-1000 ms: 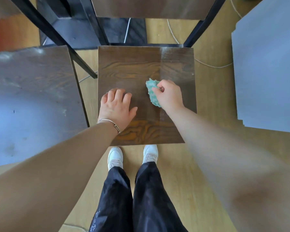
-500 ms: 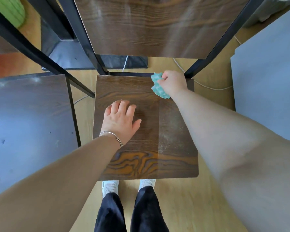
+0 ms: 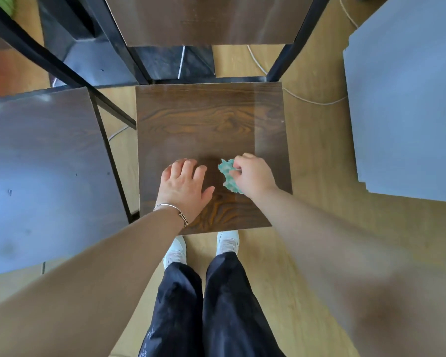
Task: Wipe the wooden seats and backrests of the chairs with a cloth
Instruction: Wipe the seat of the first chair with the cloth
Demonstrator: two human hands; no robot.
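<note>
A dark wooden chair seat [image 3: 204, 119] lies straight below me, its wooden backrest [image 3: 206, 19] at the top of the view. My right hand [image 3: 254, 173] grips a crumpled green cloth [image 3: 228, 175] and presses it onto the seat, right of the middle, toward the front. My left hand [image 3: 183, 186] rests flat on the seat just left of the cloth, fingers straight, a thin bracelet at the wrist.
A second dark chair seat [image 3: 41, 163] stands close on the left, its black metal frame [image 3: 108, 140] beside the seat I am at. A grey panel [image 3: 407, 99] lies on the wooden floor to the right. A white cable [image 3: 312, 100] runs behind the chair. My feet stand at the seat's front edge.
My right hand has drawn the cloth from the back right corner of the seat toward the front, stopping next to my left hand. The left hand has stayed on the seat.
</note>
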